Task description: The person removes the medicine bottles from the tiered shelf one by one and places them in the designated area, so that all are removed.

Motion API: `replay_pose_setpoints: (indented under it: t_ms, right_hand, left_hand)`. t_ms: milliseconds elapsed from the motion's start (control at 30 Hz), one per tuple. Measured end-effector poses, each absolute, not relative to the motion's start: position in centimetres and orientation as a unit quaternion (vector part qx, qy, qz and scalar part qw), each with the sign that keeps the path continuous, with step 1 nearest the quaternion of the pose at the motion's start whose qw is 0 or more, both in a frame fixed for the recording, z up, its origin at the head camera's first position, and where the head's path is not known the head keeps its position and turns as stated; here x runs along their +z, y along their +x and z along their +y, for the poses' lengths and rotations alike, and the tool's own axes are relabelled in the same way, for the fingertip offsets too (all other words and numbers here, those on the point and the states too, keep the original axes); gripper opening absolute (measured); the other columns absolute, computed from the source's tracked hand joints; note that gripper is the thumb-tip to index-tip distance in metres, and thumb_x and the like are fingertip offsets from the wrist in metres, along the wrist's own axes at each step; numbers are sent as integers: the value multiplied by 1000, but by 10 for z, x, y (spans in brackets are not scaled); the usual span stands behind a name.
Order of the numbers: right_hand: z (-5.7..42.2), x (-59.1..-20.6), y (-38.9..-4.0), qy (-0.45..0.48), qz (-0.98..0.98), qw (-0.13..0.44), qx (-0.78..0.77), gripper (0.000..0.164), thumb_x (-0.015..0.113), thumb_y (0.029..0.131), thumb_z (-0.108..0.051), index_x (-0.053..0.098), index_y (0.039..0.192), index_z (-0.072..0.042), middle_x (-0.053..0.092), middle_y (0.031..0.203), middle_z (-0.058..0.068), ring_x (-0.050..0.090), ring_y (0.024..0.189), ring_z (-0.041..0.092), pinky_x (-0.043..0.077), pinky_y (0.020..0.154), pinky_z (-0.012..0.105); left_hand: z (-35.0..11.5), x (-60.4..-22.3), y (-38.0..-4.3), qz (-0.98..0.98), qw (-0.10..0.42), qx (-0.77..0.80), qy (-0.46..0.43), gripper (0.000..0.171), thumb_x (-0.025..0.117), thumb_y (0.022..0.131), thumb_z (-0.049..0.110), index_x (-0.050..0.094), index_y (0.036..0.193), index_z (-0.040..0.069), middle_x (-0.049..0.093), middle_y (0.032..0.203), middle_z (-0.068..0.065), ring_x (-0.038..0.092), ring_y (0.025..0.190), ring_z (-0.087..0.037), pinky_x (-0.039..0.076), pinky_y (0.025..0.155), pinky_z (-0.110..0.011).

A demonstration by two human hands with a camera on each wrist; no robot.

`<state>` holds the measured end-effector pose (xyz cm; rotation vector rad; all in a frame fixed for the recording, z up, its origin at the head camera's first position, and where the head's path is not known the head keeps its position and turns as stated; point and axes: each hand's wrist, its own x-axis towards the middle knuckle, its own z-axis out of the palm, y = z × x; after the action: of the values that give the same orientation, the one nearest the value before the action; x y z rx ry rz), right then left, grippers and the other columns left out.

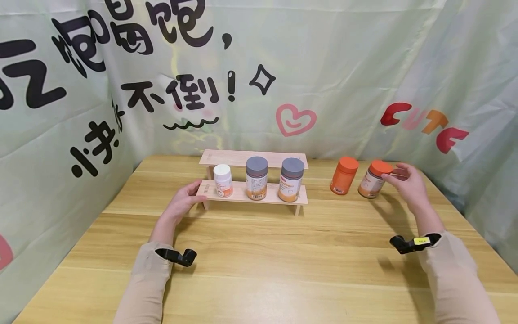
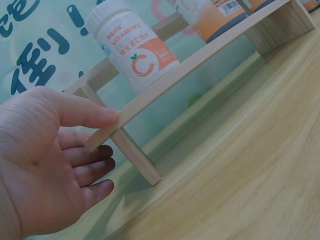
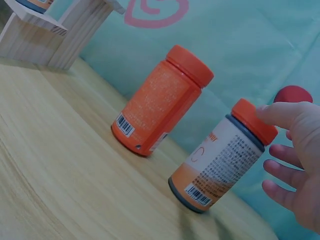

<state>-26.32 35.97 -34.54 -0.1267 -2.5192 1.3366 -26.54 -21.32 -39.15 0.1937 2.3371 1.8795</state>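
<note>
My left hand (image 1: 183, 201) grips the left end of a two-tier wooden shelf (image 1: 238, 201), thumb on the lower board's edge and the other fingers below it. On that board stand a small white vitamin C bottle (image 1: 223, 181) and two grey-capped bottles, one in the middle (image 1: 256, 179) and one to the right (image 1: 291, 180). Off to the right, my right hand (image 1: 408, 183) pinches the orange cap of a white-and-orange labelled bottle (image 3: 215, 162), thumb on the cap's near side. That bottle's base is at the tabletop. An all-orange bottle (image 1: 344, 176) stands just left of it.
The upper tier (image 1: 252, 158) of the shelf carries no bottles. A wooden table (image 1: 259, 265) lies under everything. A printed cloth (image 1: 336, 67) hangs behind the table and along its sides. Each forearm wears a black wrist camera, left (image 1: 176, 257) and right (image 1: 413, 243).
</note>
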Motion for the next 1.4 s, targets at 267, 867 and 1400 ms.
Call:
replay_pose_setpoints:
  t_ms: [267,867,1400]
  right_hand:
    - [355,-329,-255,-45,-880,156,445,72,57,90,-35,26,142,5,44,121,12,44,102,10,38,74,13]
    - [296,-292,-247,48,-887,112,445,70,56,92,-36,26,145,-2,40,138,23,40,120,32,38,97,42]
    - [234,-290,-251,103,-857,61,501,71,63,89,-28,26,144,-3,43,138,17,37,126,33,34,101,48]
  left_hand:
    - [-214,-392,-264,777,71,622,62,72,57,88,3,15,145,-6,16,149,-25,18,137,-35,15,112,-42]
    - [-214,-394,-264,780,69,618,71,71,57,88,2,15,144,-7,17,149,-26,18,136,-36,16,111,-44]
    - [-212,-391,-266,778,69,621,70,72,57,88,3,14,145,-6,18,149,-25,19,136,-34,17,111,-42]
